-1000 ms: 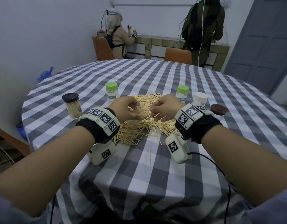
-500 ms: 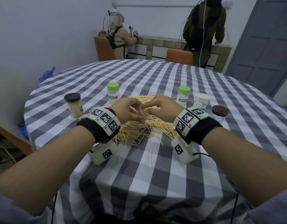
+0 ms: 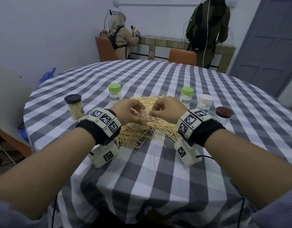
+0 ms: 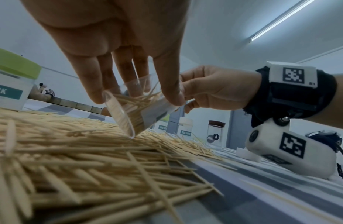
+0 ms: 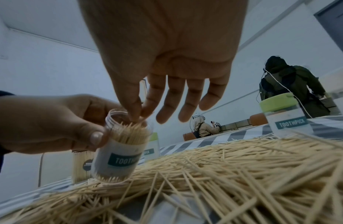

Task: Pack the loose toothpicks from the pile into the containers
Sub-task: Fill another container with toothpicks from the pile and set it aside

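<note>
A pile of loose toothpicks lies on the checked table. My left hand grips an open clear container labelled TOOTHPICK, tilted just above the pile and partly filled with toothpicks. My right hand is at the container's mouth, thumb and forefinger pinched together on a few toothpicks there, the other fingers spread. In the head view the container is mostly hidden by both hands.
Two green-lidded containers, a white-lidded one and an empty brown-lidded jar stand behind the pile. A dark-lidded jar full of toothpicks stands at the left. One stray toothpick lies nearer me. Two people stand at the far counter.
My right hand has lifted off the pile and moved left to the mouth of the container. My left hand has kept hold of the container in nearly the same place.
</note>
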